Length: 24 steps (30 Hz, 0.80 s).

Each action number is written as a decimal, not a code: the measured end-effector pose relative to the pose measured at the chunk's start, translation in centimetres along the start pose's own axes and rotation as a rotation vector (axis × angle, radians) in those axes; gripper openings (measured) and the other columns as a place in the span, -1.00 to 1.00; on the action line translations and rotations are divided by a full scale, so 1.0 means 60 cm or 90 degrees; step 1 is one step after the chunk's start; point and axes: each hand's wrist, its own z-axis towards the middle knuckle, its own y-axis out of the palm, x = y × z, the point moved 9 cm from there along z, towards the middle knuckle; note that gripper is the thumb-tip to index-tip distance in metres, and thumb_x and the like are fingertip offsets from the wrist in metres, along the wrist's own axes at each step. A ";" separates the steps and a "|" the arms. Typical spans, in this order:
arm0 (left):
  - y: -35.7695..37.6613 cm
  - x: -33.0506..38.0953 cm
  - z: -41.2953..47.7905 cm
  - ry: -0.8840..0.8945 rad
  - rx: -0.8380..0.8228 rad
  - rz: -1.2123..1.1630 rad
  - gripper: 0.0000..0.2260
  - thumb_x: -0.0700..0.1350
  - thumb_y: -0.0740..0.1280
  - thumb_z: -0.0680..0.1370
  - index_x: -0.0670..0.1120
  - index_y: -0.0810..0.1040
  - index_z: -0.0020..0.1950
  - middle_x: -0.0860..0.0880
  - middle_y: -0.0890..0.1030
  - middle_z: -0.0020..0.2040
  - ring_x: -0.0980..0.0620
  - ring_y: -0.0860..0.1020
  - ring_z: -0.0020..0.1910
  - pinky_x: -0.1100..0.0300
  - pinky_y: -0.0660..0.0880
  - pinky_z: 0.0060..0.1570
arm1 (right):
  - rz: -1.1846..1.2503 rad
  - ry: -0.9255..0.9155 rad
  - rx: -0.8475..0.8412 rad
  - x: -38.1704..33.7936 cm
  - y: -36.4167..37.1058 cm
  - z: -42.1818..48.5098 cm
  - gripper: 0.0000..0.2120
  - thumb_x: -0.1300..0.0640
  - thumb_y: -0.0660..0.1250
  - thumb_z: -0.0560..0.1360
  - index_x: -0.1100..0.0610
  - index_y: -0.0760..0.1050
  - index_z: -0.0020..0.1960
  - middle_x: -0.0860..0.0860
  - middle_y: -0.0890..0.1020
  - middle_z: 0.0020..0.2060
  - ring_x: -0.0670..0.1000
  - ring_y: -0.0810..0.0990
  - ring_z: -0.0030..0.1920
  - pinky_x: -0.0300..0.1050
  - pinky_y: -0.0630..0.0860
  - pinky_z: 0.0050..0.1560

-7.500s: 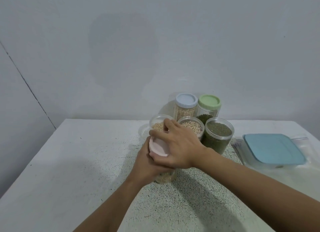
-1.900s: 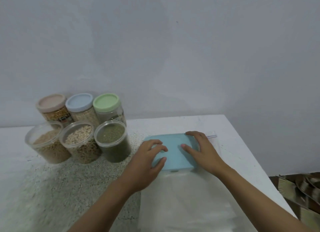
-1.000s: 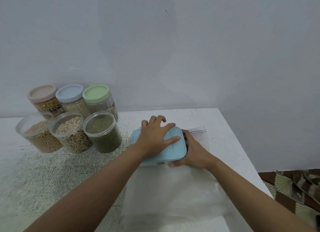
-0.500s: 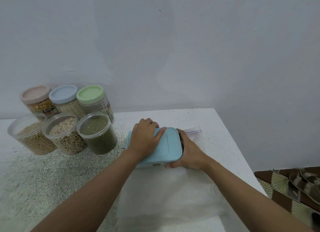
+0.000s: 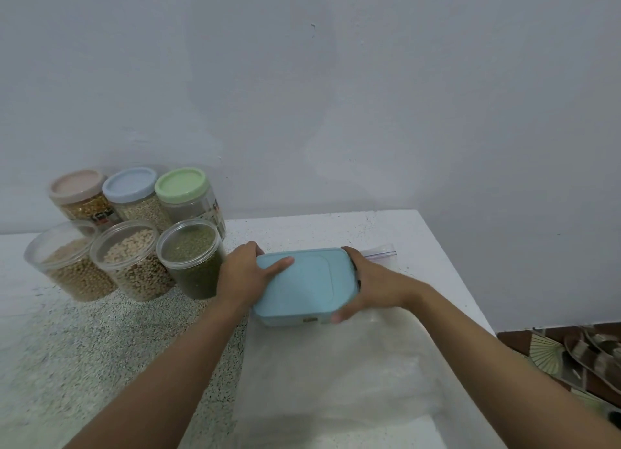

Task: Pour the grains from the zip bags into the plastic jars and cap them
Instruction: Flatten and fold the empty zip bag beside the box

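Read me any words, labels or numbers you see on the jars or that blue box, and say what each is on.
No text here can be read.
On the pink-lidded jar: a dark label, too blurred to read.
On the green-lidded jar: a side label, too blurred.
On the blue box: a small front-edge mark, too small.

- Single head-worn view, set above and on the near side of the blue box (image 5: 304, 285), close to it, tilted forward and down.
- Faces the wall (image 5: 369, 96) beyond the box.
- Takes in jars (image 5: 134, 240) left of the box and floor (image 5: 571, 354) to its right.
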 end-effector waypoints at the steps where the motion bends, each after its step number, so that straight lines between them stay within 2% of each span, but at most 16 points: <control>1: 0.002 -0.002 -0.005 -0.017 -0.002 -0.054 -0.50 0.35 0.50 0.38 -0.06 0.48 -0.13 0.01 0.56 -0.16 0.03 0.54 -0.18 0.11 0.43 -0.28 | 0.018 0.028 -0.001 -0.004 -0.003 -0.001 -0.07 0.02 0.70 0.27 -0.08 0.20 0.45 -0.16 0.41 0.37 -0.18 0.44 0.32 -0.32 0.48 0.19; 3: 0.008 -0.012 -0.018 -0.054 -0.015 -0.177 -0.55 0.25 0.54 0.40 -0.09 0.53 -0.06 0.00 0.61 -0.12 0.04 0.59 -0.15 0.19 0.45 -0.30 | 0.004 0.066 0.059 -0.017 -0.014 0.003 -0.05 -0.23 0.61 0.31 -0.07 0.21 0.54 -0.18 0.33 0.44 -0.13 0.36 0.40 -0.17 0.38 0.35; 4: 0.013 -0.019 -0.024 -0.075 -0.026 -0.241 -0.57 0.21 0.55 0.42 -0.09 0.55 -0.02 -0.01 0.63 -0.09 0.02 0.62 -0.11 0.23 0.47 -0.28 | -0.032 0.058 0.112 -0.028 -0.020 0.009 -0.07 -0.29 0.55 0.34 -0.04 0.23 0.56 -0.16 0.31 0.45 -0.10 0.33 0.43 -0.15 0.31 0.38; 7: 0.013 -0.034 -0.044 -0.105 -0.063 -0.430 -0.48 0.32 0.50 0.40 -0.03 0.58 0.14 0.01 0.65 0.08 -0.03 0.64 0.12 0.19 0.57 -0.06 | -0.192 -0.037 0.233 -0.075 -0.012 0.033 -0.37 -0.26 0.38 0.53 0.04 0.41 0.47 -0.04 0.42 0.41 0.00 0.34 0.44 -0.13 0.25 0.38; 9: 0.014 -0.039 -0.066 -0.078 -0.129 -0.487 -0.32 0.35 0.50 0.35 0.08 0.47 0.37 0.13 0.60 0.21 0.06 0.60 0.24 0.22 0.58 0.06 | -0.309 -0.065 0.263 -0.092 0.006 0.046 -0.48 -0.21 0.30 0.58 0.03 0.43 0.45 -0.01 0.45 0.39 0.04 0.32 0.45 0.00 0.16 0.49; 11: 0.019 -0.040 -0.097 -0.027 -0.206 -0.465 -0.11 0.22 0.61 0.33 0.19 0.23 0.55 0.29 0.48 0.30 0.24 0.52 0.29 0.31 0.56 0.11 | -0.388 -0.071 0.260 -0.101 0.024 0.058 -0.51 -0.13 0.27 0.58 0.01 0.41 0.46 0.00 0.44 0.40 0.06 0.28 0.47 0.17 0.00 0.57; 12: 0.023 -0.044 -0.109 0.003 -0.235 -0.436 0.01 0.14 0.67 0.28 0.21 0.15 0.58 0.35 0.45 0.32 0.30 0.48 0.32 0.33 0.53 0.15 | -0.400 -0.091 0.255 -0.109 0.033 0.064 -0.52 -0.07 0.28 0.57 0.02 0.42 0.46 0.01 0.43 0.41 0.08 0.28 0.47 0.18 0.00 0.57; 14: 0.028 -0.038 -0.119 0.064 -0.259 -0.415 0.05 -0.08 0.74 0.21 0.20 0.21 0.54 0.34 0.51 0.33 0.32 0.47 0.35 0.32 0.49 0.22 | -0.386 -0.160 0.240 -0.134 0.049 0.073 -0.52 0.05 0.30 0.52 0.06 0.45 0.44 0.03 0.45 0.41 0.10 0.33 0.43 0.10 0.14 0.53; 16: 0.024 -0.031 -0.115 0.090 -0.243 -0.403 -0.03 -0.21 0.73 0.19 0.10 0.33 0.48 0.21 0.55 0.35 0.19 0.51 0.35 0.19 0.52 0.27 | -0.340 -0.208 0.197 -0.157 0.073 0.090 -0.56 0.12 0.29 0.54 0.09 0.49 0.41 0.04 0.49 0.37 0.09 0.37 0.37 0.03 0.30 0.41; 18: 0.021 -0.028 -0.109 0.098 -0.224 -0.393 -0.03 -0.20 0.75 0.18 0.07 0.36 0.48 0.13 0.56 0.36 0.11 0.53 0.36 0.05 0.52 0.31 | -0.353 -0.229 0.166 -0.169 0.099 0.108 -0.63 0.04 0.26 0.60 0.06 0.51 0.39 0.01 0.53 0.31 0.08 0.38 0.31 0.07 0.36 0.30; 20: 0.022 -0.032 -0.106 0.108 -0.217 -0.368 -0.02 -0.13 0.77 0.16 0.07 0.36 0.48 0.09 0.56 0.37 0.06 0.53 0.37 -0.04 0.52 0.31 | -0.382 -0.212 0.181 -0.171 0.117 0.125 -0.67 -0.10 0.23 0.63 0.00 0.56 0.30 -0.03 0.53 0.22 0.06 0.39 0.25 0.14 0.37 0.23; 22: 0.026 -0.044 -0.103 0.103 -0.205 -0.346 -0.02 -0.02 0.78 0.14 0.07 0.38 0.47 0.03 0.55 0.38 -0.02 0.53 0.38 -0.17 0.51 0.29 | -0.390 -0.167 0.199 -0.163 0.125 0.140 -0.64 -0.21 0.19 0.63 0.01 0.57 0.21 -0.05 0.51 0.16 0.04 0.39 0.22 0.15 0.37 0.21; 24: 0.026 -0.054 -0.103 0.088 -0.185 -0.334 -0.03 0.03 0.78 0.11 0.06 0.41 0.43 0.03 0.58 0.35 -0.02 0.55 0.35 -0.20 0.52 0.27 | -0.433 -0.142 0.208 -0.160 0.132 0.147 -0.59 -0.25 0.13 0.63 0.03 0.55 0.17 -0.05 0.49 0.15 0.04 0.38 0.20 0.14 0.36 0.18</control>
